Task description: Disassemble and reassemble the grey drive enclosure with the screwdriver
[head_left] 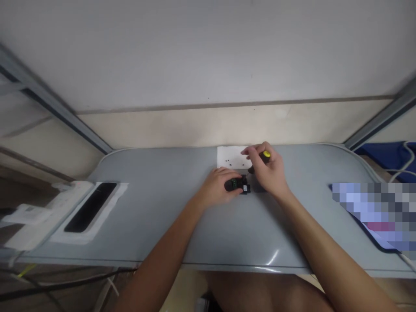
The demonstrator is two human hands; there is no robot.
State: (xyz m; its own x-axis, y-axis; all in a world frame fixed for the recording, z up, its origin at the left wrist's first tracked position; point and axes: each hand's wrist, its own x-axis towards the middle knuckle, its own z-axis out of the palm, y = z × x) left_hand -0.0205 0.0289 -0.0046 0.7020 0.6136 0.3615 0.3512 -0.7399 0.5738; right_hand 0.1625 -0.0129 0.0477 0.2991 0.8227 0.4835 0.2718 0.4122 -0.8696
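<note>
My left hand (218,186) grips a small black device (246,189) with a green circuit board (234,183) showing, low over the table. Thumb and fingers close on it from the left. In my right hand (269,170) is a screwdriver (265,156) with a black and yellow handle. Its shaft slants down toward the device's upper edge; whether the tip touches a screw I cannot tell. Just behind the hands lies a white sheet of paper (227,154), bearing several tiny dark pieces (230,164) that look like screws.
Everything rests on a grey table (156,216) against a wall. To the left, a black phone (91,207) lies on white paper. At the right edge is a tablet-like device (364,221) with a blurred screen. White cables run along the table's sides.
</note>
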